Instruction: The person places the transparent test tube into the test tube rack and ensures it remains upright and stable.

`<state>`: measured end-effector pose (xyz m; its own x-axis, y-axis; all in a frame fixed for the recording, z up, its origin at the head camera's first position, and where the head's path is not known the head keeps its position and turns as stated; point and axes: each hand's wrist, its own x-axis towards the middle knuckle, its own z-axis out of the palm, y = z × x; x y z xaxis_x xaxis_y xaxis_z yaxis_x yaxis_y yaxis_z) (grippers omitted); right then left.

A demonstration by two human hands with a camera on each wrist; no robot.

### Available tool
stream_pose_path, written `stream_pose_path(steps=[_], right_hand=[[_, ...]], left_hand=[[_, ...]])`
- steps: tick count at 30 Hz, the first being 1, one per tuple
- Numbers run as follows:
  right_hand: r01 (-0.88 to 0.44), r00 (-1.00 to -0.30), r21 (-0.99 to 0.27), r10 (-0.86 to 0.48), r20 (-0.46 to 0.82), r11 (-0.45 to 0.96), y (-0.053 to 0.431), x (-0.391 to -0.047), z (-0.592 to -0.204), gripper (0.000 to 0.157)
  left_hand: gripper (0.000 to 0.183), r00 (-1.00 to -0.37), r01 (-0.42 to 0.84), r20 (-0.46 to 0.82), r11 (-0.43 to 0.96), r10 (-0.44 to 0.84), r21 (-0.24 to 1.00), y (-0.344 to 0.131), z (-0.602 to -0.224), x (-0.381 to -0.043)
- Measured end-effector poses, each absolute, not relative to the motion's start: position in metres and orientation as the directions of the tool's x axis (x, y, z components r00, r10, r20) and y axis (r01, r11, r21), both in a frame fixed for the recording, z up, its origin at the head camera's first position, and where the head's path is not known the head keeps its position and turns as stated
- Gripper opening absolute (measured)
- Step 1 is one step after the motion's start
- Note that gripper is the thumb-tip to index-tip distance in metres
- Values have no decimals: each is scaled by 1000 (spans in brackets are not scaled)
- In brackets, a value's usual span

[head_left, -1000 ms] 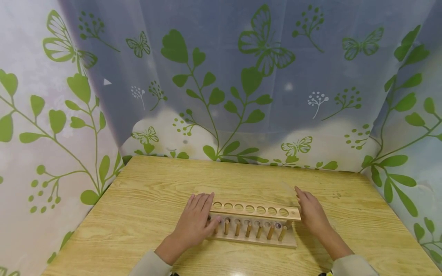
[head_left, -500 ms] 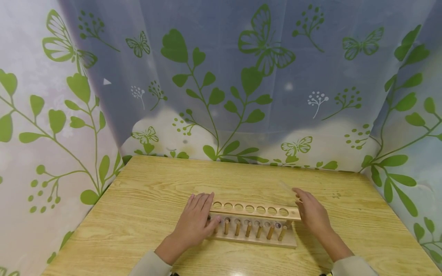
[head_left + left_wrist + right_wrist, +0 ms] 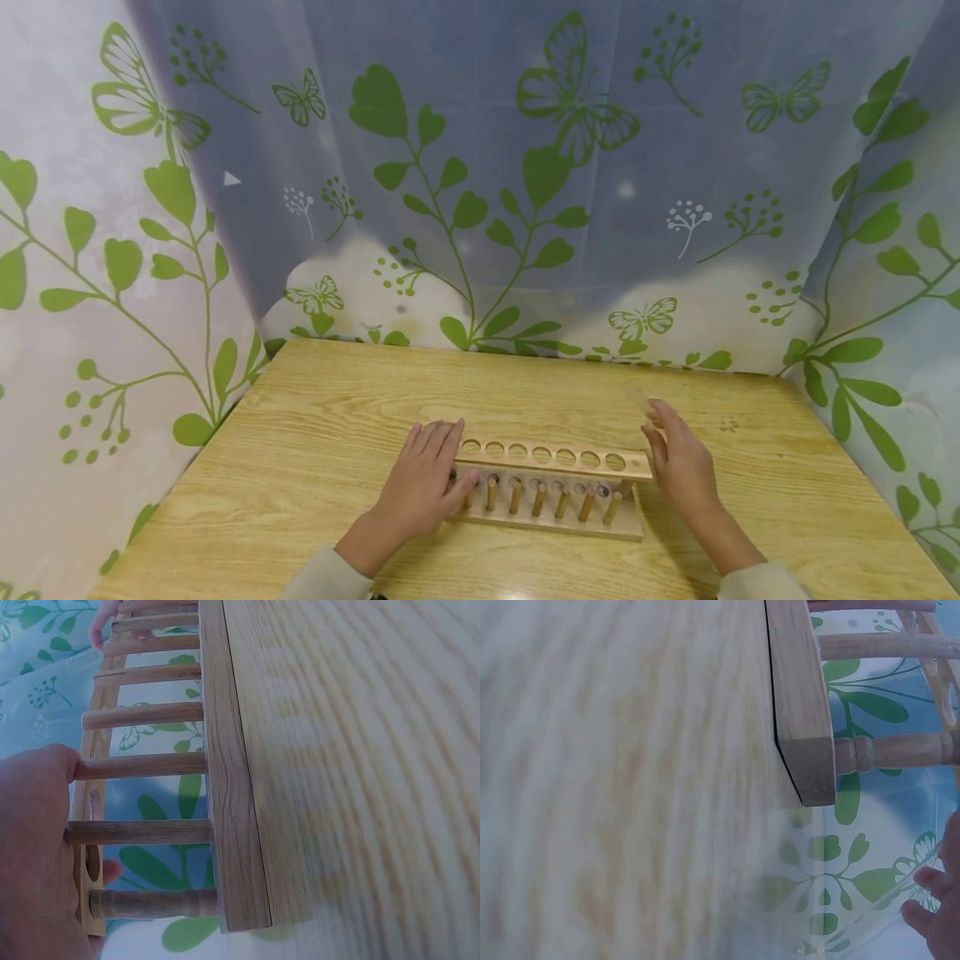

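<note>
A wooden test tube rack (image 3: 551,496) stands on the table, with a row of round holes in its upper bar and upright pegs along its base. My left hand (image 3: 423,479) grips the rack's left end; in the left wrist view its thumb lies on the front of the upper bar and a fingertip shows behind it. Just off the right end, my right hand (image 3: 684,467) pinches a clear test tube (image 3: 636,397) that points up and away to the left. The tube is faint, and its near end is hidden by the fingers.
The light wood-grain table (image 3: 360,383) reaches back to a blue and white curtain (image 3: 480,208) printed with green leaves and butterflies. Similar cloth hangs at both sides. A small dark mark (image 3: 729,426) lies on the table to the right.
My right hand has turned at the wrist, and the test tube's far end has shifted slightly right and back. The left hand and the rack have stayed in place.
</note>
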<state>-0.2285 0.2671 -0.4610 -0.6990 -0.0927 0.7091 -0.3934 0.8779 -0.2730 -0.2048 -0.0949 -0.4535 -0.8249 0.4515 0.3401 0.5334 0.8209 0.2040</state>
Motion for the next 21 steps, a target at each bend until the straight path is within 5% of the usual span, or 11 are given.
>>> stream_pose_path(steps=[21], right_hand=[[-442, -631, -545, 185, 753, 713, 250, -222, -454, 39]], left_hand=[[64, -821, 538, 359, 813, 445, 223, -95, -454, -205]])
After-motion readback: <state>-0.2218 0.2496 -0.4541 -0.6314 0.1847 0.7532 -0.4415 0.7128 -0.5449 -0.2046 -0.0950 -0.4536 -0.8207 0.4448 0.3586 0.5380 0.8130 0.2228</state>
